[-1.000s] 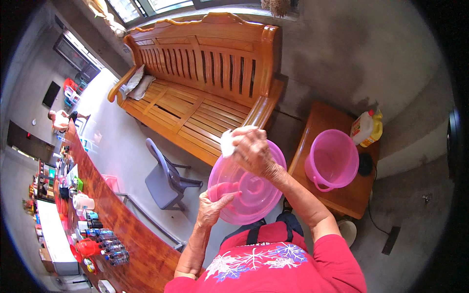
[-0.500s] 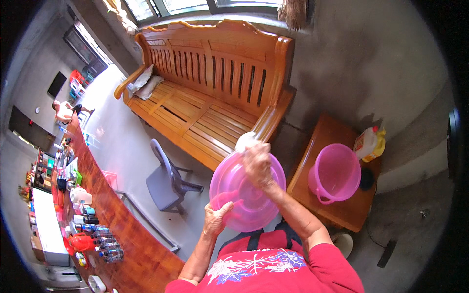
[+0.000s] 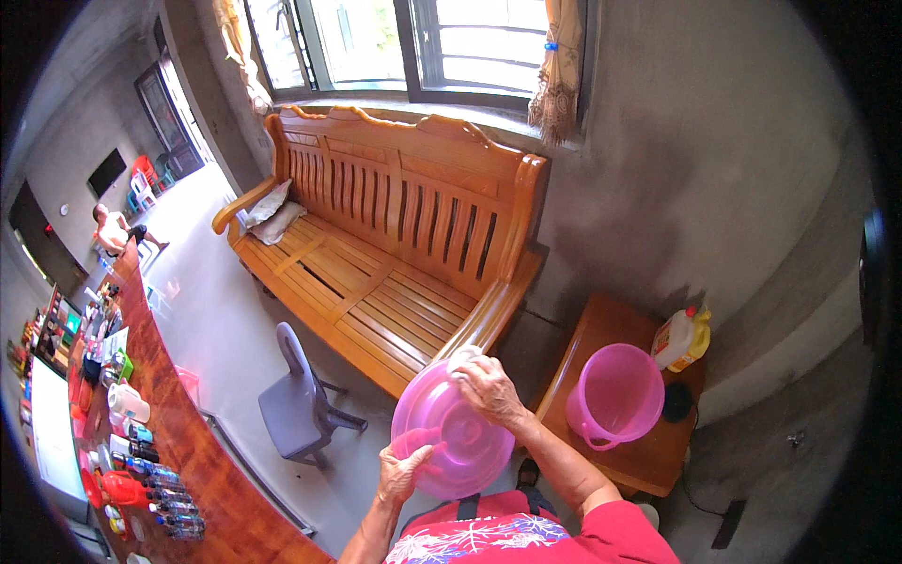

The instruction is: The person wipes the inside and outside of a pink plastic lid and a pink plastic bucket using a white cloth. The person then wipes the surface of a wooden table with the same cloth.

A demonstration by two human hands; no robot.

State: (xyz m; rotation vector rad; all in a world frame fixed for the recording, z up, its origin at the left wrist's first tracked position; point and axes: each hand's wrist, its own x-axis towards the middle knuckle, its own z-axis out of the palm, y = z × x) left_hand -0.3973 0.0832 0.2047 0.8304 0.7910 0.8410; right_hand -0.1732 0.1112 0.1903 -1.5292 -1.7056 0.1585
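In front of my body is a round pink see-through plastic lid, tilted, with rings around its middle. My left hand grips its lower left edge, thumb on top and fingers showing through from behind. Closed over its upper edge, my right hand presses a white cloth against the rim. Most of the cloth is hidden under the fingers. To the right, a pink bucket stands upright on a low wooden table.
Two jugs stand behind the bucket. Ahead is a wooden bench with cushions, and a grey chair is to the left. Bottles crowd the long wooden counter at left. A person sits far off.
My right hand has moved the cloth along the lid's upper rim. My view has tilted up, showing more of the window. The left hand keeps its hold.
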